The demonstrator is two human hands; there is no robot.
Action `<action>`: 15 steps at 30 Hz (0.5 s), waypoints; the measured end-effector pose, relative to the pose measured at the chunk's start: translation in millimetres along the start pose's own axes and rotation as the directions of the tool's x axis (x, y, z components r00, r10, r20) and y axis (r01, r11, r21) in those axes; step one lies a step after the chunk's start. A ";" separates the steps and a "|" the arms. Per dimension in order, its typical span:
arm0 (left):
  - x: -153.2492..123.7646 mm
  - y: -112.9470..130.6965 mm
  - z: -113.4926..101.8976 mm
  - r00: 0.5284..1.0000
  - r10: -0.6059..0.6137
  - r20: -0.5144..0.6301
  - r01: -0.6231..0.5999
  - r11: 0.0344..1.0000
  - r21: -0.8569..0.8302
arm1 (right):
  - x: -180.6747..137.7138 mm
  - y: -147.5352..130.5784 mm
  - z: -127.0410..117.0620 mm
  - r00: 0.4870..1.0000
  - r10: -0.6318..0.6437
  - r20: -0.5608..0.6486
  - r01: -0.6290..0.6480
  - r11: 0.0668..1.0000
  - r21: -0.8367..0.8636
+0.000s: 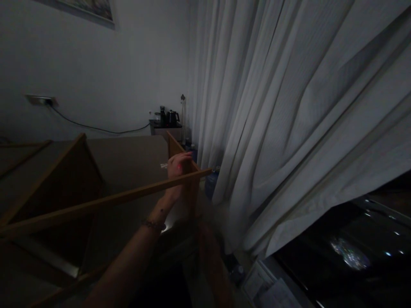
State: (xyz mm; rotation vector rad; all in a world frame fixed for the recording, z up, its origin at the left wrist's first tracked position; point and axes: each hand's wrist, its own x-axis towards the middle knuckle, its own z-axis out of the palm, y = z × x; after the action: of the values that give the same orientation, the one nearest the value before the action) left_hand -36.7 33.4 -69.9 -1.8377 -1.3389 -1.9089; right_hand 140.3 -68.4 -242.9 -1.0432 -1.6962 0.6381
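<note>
A wooden shelf unit with thin brown boards and a pale back panel lies on its back along the wall. My left hand reaches under its long front board and grips the top edge of the end board, its fingers hooked over that edge. Dark and blurred, my right hand is low beside the outer side of the same end board. Its fingers do not show clearly, and whether it touches the board I cannot make out.
White curtains hang to the right, close to the unit. Behind them stands a blue water bottle. A black kettle sits on a small cabinet in the far corner. A cable runs along the wall. Papers lie at lower right.
</note>
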 end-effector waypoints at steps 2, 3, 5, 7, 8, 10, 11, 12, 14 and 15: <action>5.4 3.4 5.0 0.998 0.055 0.035 -0.056 0.998 0.019 | 0.0 -0.6 2.3 1.000 0.015 -0.011 -0.015 1.000 0.025; 7.6 4.3 6.5 0.996 0.066 0.061 -0.068 0.997 0.031 | -0.2 -0.6 3.2 1.000 0.022 -0.015 -0.021 0.999 0.026; 12.8 5.2 8.0 0.990 0.072 0.118 -0.080 0.995 0.059 | -1.4 -1.2 4.2 0.999 0.045 -0.020 -0.045 0.999 0.010; 19.8 5.7 8.9 0.986 0.087 0.146 -0.100 0.991 0.089 | -3.0 -3.1 4.5 0.997 0.069 -0.033 -0.069 0.997 -0.016; 23.7 6.0 9.5 0.985 0.099 0.144 -0.113 0.989 0.096 | -3.8 -4.4 4.4 0.996 0.080 -0.033 -0.080 0.996 -0.024; 30.9 6.0 11.0 0.978 0.115 0.173 -0.131 0.987 0.089 | -4.7 -6.9 4.0 0.997 0.079 -0.024 -0.080 0.996 -0.031; 33.7 5.6 11.9 0.974 0.116 0.194 -0.132 0.988 0.074 | -4.5 -7.9 3.7 0.997 0.075 -0.022 -0.076 0.997 -0.032; 35.7 5.0 12.9 0.972 0.110 0.208 -0.125 0.990 0.061 | -3.9 -8.6 3.3 0.997 0.076 -0.022 -0.076 0.997 -0.032; 37.5 3.3 14.5 0.977 0.080 0.198 -0.090 0.995 0.042 | -1.5 -9.4 1.9 0.997 0.075 -0.011 -0.075 0.997 -0.021; 37.6 2.5 15.0 0.980 0.064 0.188 -0.072 0.997 0.037 | 0.2 -9.8 0.9 0.997 0.076 0.003 -0.076 0.997 -0.009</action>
State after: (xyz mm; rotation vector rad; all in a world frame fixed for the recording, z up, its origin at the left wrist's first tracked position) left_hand -32.9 58.8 -38.6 -2.0560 -1.3399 -1.6964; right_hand 136.1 -73.0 -235.3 -1.1175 -1.6694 0.6818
